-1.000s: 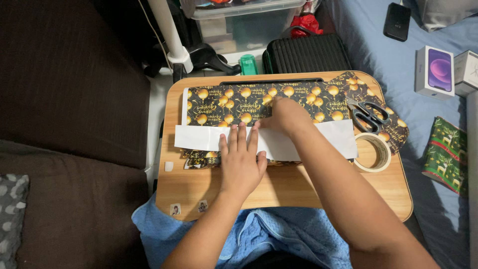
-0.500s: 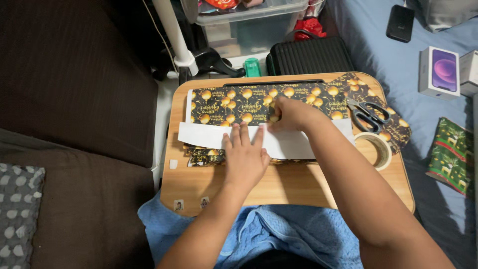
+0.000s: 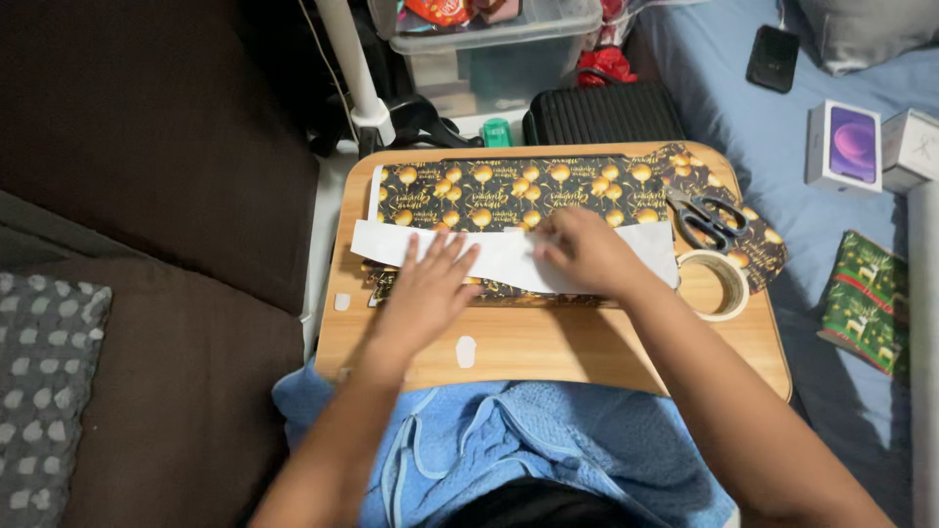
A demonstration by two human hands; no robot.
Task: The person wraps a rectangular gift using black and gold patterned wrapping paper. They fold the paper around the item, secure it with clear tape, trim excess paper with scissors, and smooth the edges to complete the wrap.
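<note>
I see the wrapping paper (image 3: 509,191) spread across the far half of the wooden lap table (image 3: 548,347); it is black with gold baubles and gold script, and its plain white underside shows as a folded flap (image 3: 509,256) lying across the middle; the paper looks thin and smooth, creased flat at the fold. My left hand (image 3: 425,288) lies open, fingers spread, palm down on the flap's left part; my right hand (image 3: 587,249) is also open and flat, pressing the flap just right of centre, gripping nothing.

Against the view a second ago, my left hand has slid leftward and its fingers have fanned out; my right hand has come down from the printed surface onto the white flap; a small white scrap (image 3: 466,351) now shows on the bare wood near the table's front edge.

Black-handled scissors (image 3: 706,217) rest on the paper's right end; a ring-shaped tape roll (image 3: 714,284) sits just below them, touching the flap's right edge; a blue towel-like cloth (image 3: 528,450) covers my lap.
</note>
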